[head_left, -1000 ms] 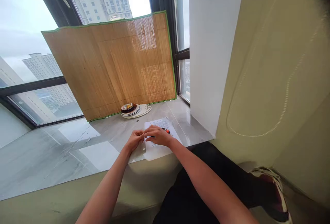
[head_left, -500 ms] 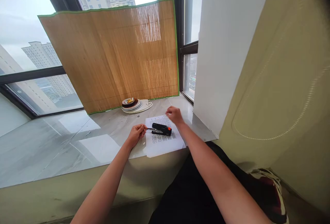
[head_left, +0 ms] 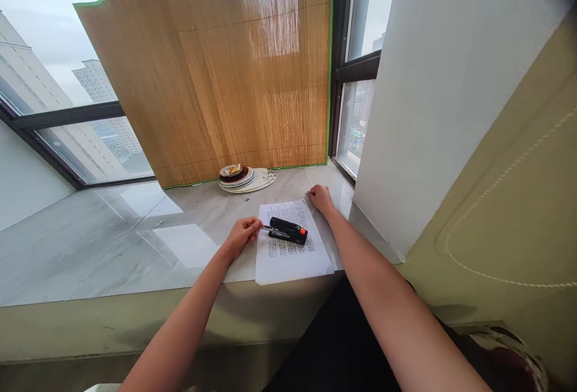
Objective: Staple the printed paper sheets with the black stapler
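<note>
A black stapler (head_left: 286,231) with an orange-red patch at its right end lies on printed paper sheets (head_left: 288,267). From its left end sticks out a thin metal part, pinched between the thumb and fingers of my left hand (head_left: 243,235). My right hand (head_left: 321,199) is closed in a pinch just past the paper's top right corner, apart from the stapler. Whatever its fingertips hold, if anything, is too small to make out.
A stack of plates (head_left: 237,179) stands behind the paper on the marble sill (head_left: 112,254). A bamboo mat (head_left: 216,85) with green edging leans against the window. To the right rises a white wall (head_left: 415,79). The sill's front edge runs below my forearms.
My right hand has shifted a little to the right, off the paper's top corner. My left hand keeps its pinch on the stapler's metal part. The camera view has tilted and moved slightly.
</note>
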A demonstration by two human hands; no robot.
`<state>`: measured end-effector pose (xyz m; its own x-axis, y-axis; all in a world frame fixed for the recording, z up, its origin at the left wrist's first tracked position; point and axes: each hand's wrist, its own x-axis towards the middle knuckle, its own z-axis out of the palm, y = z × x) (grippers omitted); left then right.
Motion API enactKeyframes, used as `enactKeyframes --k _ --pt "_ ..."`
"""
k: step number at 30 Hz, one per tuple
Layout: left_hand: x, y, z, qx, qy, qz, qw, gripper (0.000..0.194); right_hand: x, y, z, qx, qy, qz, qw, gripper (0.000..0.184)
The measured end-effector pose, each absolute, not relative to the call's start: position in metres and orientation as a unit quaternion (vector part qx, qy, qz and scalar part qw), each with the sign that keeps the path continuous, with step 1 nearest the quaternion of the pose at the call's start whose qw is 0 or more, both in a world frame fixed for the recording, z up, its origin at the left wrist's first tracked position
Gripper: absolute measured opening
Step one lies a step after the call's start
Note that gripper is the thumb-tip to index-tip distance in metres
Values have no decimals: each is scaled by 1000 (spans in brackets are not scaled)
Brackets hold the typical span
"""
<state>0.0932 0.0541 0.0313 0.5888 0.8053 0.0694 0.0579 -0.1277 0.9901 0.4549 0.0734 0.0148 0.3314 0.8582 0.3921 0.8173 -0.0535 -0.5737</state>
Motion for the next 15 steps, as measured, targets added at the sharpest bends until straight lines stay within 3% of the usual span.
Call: enactKeyframes --k 5,10,15 --pt "93 55 26 687 348 336 543 50 463 57 18 -724 -557 53 404 31" --pt "91 78 25 741 450 381 322 49 442 26 29 -651 -620 88 429 38" --pt "98 124 34 758 490 386 189 28 401 9 30 -537 -761 150 331 55"
